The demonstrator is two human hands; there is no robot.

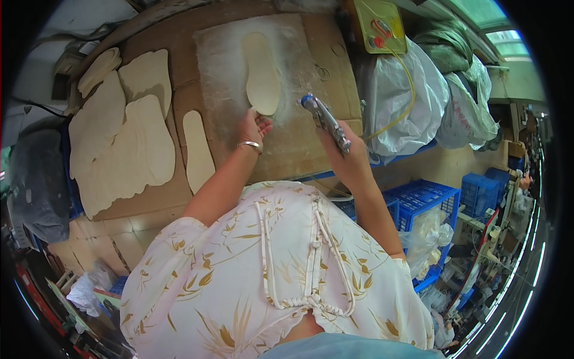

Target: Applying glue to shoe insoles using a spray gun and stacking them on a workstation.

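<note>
A cream insole (pixel 262 75) lies lengthwise on a whitened square board (pixel 218 66). At its near end my left hand (pixel 256 127), with a bracelet on the wrist, pinches the insole's edge between finger and thumb. My right hand (pixel 350 152) is wrapped round a metal spray gun (pixel 326 121), held to the right of the insole with its blue-tipped end towards it. A single narrow insole (pixel 198 149) rests on the cardboard, left of my left forearm.
Overlapping stacks of cream insoles (pixel 134 143) cover the table's left side. At the far right stands a yellow container (pixel 378 27) with a thin yellow hose (pixel 411 90) running towards my right hand. Plastic bags (pixel 400 99) bulge beside the table, and blue crates (pixel 421 200) stand below right.
</note>
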